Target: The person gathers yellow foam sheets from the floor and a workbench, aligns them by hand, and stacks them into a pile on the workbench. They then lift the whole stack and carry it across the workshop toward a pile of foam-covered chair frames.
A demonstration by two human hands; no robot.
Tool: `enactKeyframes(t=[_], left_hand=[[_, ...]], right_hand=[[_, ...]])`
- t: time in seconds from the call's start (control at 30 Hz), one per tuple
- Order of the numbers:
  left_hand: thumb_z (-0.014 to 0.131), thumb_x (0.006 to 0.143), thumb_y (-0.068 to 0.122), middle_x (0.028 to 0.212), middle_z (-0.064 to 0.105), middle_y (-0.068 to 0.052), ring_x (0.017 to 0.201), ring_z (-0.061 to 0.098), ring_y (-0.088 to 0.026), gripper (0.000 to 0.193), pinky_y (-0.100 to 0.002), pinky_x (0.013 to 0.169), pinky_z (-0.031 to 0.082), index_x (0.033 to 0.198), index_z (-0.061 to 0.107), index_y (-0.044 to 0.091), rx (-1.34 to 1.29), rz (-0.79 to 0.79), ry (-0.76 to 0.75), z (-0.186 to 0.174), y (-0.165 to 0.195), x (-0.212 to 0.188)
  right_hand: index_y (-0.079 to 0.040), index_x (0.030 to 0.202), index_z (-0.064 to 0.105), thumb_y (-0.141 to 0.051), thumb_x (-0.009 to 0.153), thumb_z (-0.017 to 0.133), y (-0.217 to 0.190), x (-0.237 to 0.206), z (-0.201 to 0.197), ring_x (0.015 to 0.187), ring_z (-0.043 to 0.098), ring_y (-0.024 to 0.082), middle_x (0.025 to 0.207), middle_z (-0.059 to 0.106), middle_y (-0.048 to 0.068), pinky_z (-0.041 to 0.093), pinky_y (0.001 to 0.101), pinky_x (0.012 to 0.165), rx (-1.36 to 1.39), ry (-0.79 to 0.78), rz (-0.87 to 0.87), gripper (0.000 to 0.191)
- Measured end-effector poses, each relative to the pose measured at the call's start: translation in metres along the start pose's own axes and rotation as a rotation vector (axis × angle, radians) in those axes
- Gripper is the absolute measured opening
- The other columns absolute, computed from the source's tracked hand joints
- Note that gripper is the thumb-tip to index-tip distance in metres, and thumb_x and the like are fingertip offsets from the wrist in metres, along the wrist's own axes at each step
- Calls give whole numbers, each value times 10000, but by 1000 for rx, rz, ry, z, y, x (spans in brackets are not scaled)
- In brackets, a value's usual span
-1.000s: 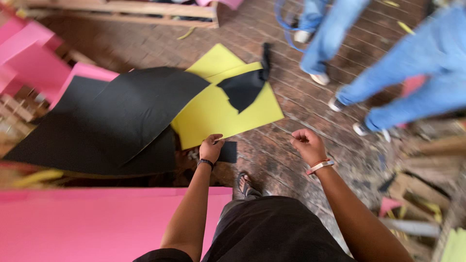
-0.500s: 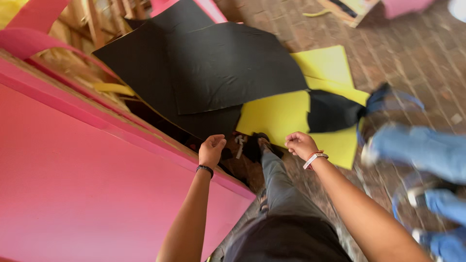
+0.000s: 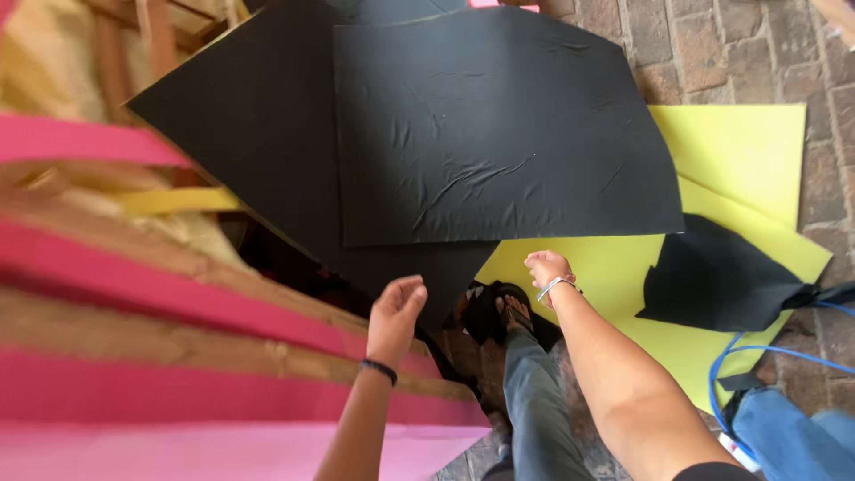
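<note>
1. Reaching over the black sheets (image 3: 499, 125), both hands look empty: the left hand (image 3: 396, 316) hangs open-fingered just beside the lower black edge, and the right hand (image 3: 546, 267) sits loosely curled at the yellow sheet (image 3: 739, 151), gripping nothing I can see.
2. The sheets lie overlapped on the brick floor (image 3: 704, 44); a pull on one could drag or crease its neighbours.
3. The sandalled foot (image 3: 515, 312) stands at the sheet edges, so a step could scuff or pin them.
4. A blue cable (image 3: 757, 352) loops over the yellow corner and might snag.
</note>
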State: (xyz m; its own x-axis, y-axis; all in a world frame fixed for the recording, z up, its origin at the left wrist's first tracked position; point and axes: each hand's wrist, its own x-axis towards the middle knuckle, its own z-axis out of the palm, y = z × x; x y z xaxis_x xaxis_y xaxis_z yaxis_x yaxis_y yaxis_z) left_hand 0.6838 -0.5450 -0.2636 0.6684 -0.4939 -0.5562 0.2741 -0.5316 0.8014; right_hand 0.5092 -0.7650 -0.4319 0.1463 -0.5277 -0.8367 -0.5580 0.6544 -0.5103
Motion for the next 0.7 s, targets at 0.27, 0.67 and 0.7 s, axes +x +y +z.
enactKeyframes(t=[0.27, 0.67, 0.7], left_hand=[[682, 951, 137, 1117, 739, -37, 1052, 668, -108, 283, -270, 952, 525, 1205, 694, 14, -231, -182, -27, 31, -101, 42], [679, 938, 124, 1091, 754, -12, 1022, 662, -97, 271, -275, 926, 511, 1195, 734, 56, -73, -408, -50, 18, -142, 18], [677, 936, 128, 1081, 758, -3, 1022, 671, -91, 266, -266, 928, 517, 1189, 734, 64, -42, -384, -54, 17, -136, 17]], right_hand=[[-124, 1364, 579, -280, 866, 736, 21, 88, 6, 1346, 503, 306, 1505, 476, 173, 483, 461, 1030, 455, 32, 273, 545], [-118, 1228, 634, -93, 863, 684, 12, 119, 19, 1138, 638, 271, 1274, 655, 108, 534, 479, 931, 1109, 153, 40, 369], [-121, 1181, 651, -33, 872, 673, 8, 111, 20, 1056, 678, 246, 1194, 684, 95, 599, 445, 862, 1069, 159, -25, 322]])
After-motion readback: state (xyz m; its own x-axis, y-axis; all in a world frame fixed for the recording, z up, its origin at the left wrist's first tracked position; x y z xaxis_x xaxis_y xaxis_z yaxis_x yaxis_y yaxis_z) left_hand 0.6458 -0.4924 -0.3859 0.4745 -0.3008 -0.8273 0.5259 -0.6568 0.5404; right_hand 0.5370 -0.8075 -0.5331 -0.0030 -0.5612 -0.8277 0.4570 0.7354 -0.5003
